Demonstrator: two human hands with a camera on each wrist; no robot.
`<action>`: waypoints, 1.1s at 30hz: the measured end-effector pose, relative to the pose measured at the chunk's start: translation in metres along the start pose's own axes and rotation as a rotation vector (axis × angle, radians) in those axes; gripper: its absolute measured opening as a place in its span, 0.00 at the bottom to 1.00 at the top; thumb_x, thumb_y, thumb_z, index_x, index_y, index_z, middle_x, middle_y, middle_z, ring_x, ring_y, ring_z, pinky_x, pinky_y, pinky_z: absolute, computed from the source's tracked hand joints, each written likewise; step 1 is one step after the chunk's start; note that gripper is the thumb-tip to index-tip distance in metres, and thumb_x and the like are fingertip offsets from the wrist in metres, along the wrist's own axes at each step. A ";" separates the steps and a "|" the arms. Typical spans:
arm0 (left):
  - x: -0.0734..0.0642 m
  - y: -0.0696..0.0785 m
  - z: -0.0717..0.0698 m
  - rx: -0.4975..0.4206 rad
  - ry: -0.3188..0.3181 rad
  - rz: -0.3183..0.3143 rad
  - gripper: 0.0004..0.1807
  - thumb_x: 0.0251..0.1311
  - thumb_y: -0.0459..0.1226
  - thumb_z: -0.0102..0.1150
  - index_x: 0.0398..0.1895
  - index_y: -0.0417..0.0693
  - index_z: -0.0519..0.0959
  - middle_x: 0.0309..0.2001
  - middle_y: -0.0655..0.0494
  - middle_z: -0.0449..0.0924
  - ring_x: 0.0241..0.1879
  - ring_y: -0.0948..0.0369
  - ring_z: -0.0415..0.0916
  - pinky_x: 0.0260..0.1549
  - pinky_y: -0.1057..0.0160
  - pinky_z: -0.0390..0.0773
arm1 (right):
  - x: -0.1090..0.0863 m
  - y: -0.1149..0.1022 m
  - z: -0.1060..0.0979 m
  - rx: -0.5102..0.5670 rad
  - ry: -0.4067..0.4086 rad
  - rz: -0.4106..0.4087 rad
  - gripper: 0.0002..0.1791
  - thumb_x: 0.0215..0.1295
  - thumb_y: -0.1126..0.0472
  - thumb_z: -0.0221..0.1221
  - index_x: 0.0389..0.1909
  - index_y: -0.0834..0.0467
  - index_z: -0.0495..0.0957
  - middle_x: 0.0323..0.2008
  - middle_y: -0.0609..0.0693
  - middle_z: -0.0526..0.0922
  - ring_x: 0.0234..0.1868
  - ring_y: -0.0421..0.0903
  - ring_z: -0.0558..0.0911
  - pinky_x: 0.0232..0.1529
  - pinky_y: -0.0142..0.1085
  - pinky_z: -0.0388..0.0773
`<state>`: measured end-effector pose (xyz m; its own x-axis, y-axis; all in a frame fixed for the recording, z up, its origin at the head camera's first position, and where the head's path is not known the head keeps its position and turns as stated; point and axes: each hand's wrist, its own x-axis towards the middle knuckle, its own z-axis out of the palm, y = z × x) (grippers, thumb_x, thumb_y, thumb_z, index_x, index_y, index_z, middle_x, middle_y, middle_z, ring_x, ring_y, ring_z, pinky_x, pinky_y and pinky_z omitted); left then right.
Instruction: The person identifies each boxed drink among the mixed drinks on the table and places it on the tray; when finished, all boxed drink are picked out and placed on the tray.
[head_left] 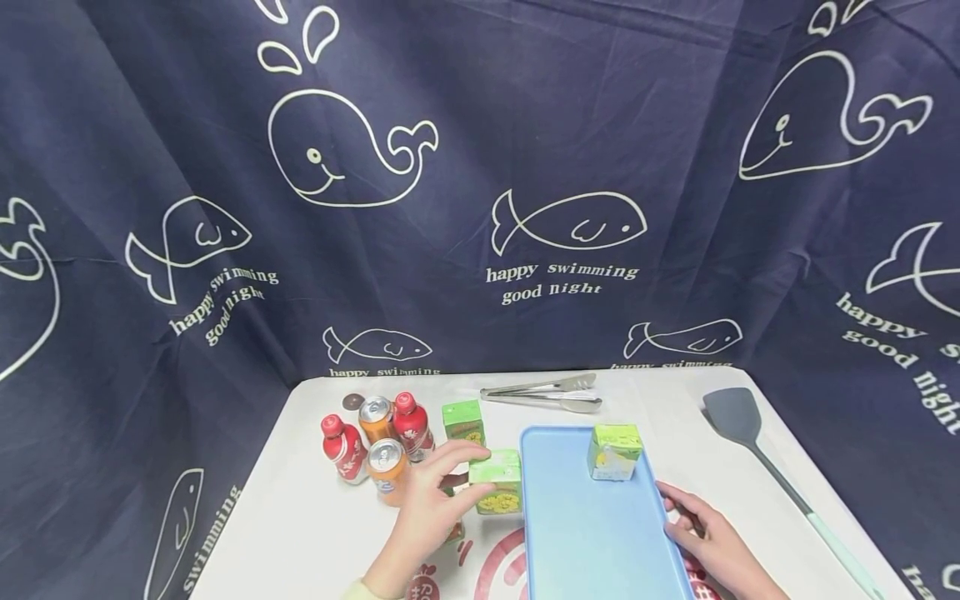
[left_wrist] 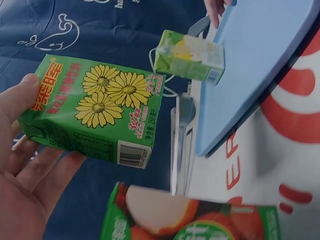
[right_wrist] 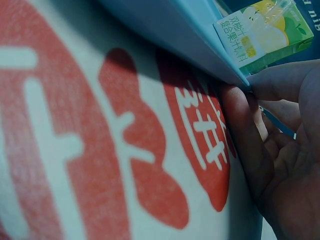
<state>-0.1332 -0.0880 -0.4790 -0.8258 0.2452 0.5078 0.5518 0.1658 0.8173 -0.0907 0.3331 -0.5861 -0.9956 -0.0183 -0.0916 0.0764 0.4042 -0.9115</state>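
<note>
My left hand (head_left: pixel 420 504) pinches a green drink carton (head_left: pixel 498 492) with yellow flowers on its face, thumb on one side and fingers on the other. In the left wrist view this carton (left_wrist: pixel 102 107) appears tilted and close to the camera. My right hand (head_left: pixel 708 533) grips the right edge of a blue tray (head_left: pixel 592 533), with the thumb over the rim in the right wrist view. On the tray's far right stands a green and white juice carton (head_left: pixel 615 454). Another green carton (head_left: pixel 463 421) stands behind the held one.
Left of the cartons cluster two red bottles (head_left: pixel 344 450) and two orange cans (head_left: pixel 387 467). A carton with red fruit pictures (left_wrist: pixel 190 217) sits low in the left wrist view, mostly hidden from the head. Metal tongs (head_left: pixel 540 393) lie at the back, a grey spatula (head_left: pixel 761 450) at right.
</note>
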 end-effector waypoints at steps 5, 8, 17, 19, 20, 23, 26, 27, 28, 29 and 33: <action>-0.003 -0.001 0.014 -0.038 -0.015 -0.041 0.20 0.55 0.37 0.79 0.52 0.54 0.87 0.55 0.58 0.84 0.54 0.56 0.82 0.40 0.56 0.90 | 0.000 -0.001 0.001 -0.002 -0.001 0.016 0.34 0.71 0.68 0.63 0.74 0.70 0.64 0.49 0.54 0.77 0.37 0.40 0.76 0.38 0.31 0.77; -0.005 -0.003 0.022 -0.050 -0.029 -0.063 0.19 0.56 0.39 0.79 0.52 0.56 0.87 0.54 0.60 0.85 0.54 0.57 0.82 0.41 0.56 0.90 | 0.000 -0.001 0.001 0.003 -0.007 0.020 0.34 0.71 0.68 0.63 0.75 0.70 0.64 0.49 0.54 0.76 0.37 0.41 0.76 0.37 0.31 0.77; -0.007 -0.011 0.049 -0.097 -0.054 -0.079 0.19 0.57 0.40 0.79 0.53 0.54 0.87 0.53 0.60 0.85 0.54 0.60 0.82 0.44 0.56 0.89 | -0.001 -0.001 0.000 0.007 -0.013 0.050 0.34 0.71 0.68 0.63 0.75 0.69 0.63 0.49 0.55 0.76 0.37 0.41 0.76 0.38 0.31 0.77; -0.007 -0.013 0.056 -0.104 -0.059 -0.087 0.20 0.56 0.40 0.79 0.52 0.54 0.87 0.53 0.59 0.85 0.54 0.60 0.82 0.44 0.56 0.89 | -0.001 -0.002 0.000 0.005 -0.011 0.051 0.34 0.71 0.68 0.63 0.75 0.69 0.64 0.50 0.55 0.76 0.37 0.41 0.76 0.38 0.31 0.77; -0.007 -0.013 0.059 -0.109 -0.065 -0.092 0.20 0.56 0.40 0.79 0.52 0.53 0.87 0.53 0.59 0.85 0.54 0.60 0.82 0.45 0.56 0.89 | -0.001 -0.002 0.000 0.005 -0.011 0.051 0.34 0.71 0.68 0.63 0.75 0.69 0.64 0.50 0.55 0.76 0.37 0.41 0.76 0.38 0.31 0.77; -0.007 -0.014 0.069 -0.127 -0.092 -0.115 0.20 0.56 0.42 0.79 0.52 0.54 0.87 0.53 0.62 0.85 0.55 0.61 0.81 0.47 0.57 0.88 | -0.001 -0.003 0.000 0.004 -0.013 0.046 0.34 0.71 0.68 0.63 0.75 0.69 0.64 0.50 0.55 0.76 0.38 0.41 0.76 0.39 0.31 0.78; -0.006 -0.014 0.080 -0.140 -0.119 -0.132 0.20 0.55 0.43 0.79 0.52 0.55 0.87 0.52 0.65 0.85 0.55 0.61 0.81 0.48 0.60 0.87 | -0.001 -0.003 0.000 0.014 -0.025 0.050 0.35 0.72 0.67 0.63 0.76 0.69 0.63 0.51 0.56 0.76 0.39 0.41 0.76 0.40 0.31 0.78; -0.006 -0.014 0.085 -0.137 -0.123 -0.138 0.20 0.55 0.43 0.79 0.52 0.55 0.87 0.52 0.66 0.85 0.55 0.62 0.81 0.48 0.61 0.87 | -0.001 -0.003 -0.001 0.020 -0.031 0.055 0.35 0.72 0.67 0.63 0.76 0.69 0.62 0.52 0.56 0.76 0.39 0.41 0.76 0.40 0.31 0.79; -0.006 -0.014 0.089 -0.139 -0.128 -0.145 0.20 0.55 0.43 0.79 0.51 0.55 0.88 0.52 0.66 0.85 0.55 0.63 0.81 0.47 0.62 0.87 | -0.001 -0.003 -0.001 0.024 -0.034 0.060 0.35 0.73 0.67 0.63 0.76 0.69 0.62 0.52 0.57 0.76 0.39 0.41 0.76 0.40 0.31 0.79; -0.006 -0.014 0.093 -0.137 -0.131 -0.148 0.20 0.55 0.43 0.79 0.51 0.55 0.88 0.51 0.67 0.85 0.54 0.63 0.81 0.47 0.62 0.87 | 0.000 -0.003 -0.001 0.027 -0.036 0.065 0.35 0.73 0.67 0.63 0.76 0.69 0.61 0.52 0.57 0.76 0.39 0.42 0.76 0.40 0.31 0.79; -0.006 -0.017 0.109 -0.130 -0.143 -0.150 0.18 0.54 0.41 0.80 0.50 0.55 0.88 0.51 0.68 0.84 0.54 0.65 0.81 0.47 0.62 0.87 | 0.000 -0.003 0.000 0.034 -0.036 0.083 0.36 0.72 0.67 0.63 0.77 0.69 0.61 0.52 0.57 0.75 0.39 0.42 0.75 0.39 0.32 0.78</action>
<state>-0.1247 0.0116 -0.5257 -0.8674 0.3616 0.3418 0.3970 0.0889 0.9135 -0.0908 0.3325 -0.5835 -0.9833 -0.0188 -0.1812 0.1612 0.3740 -0.9133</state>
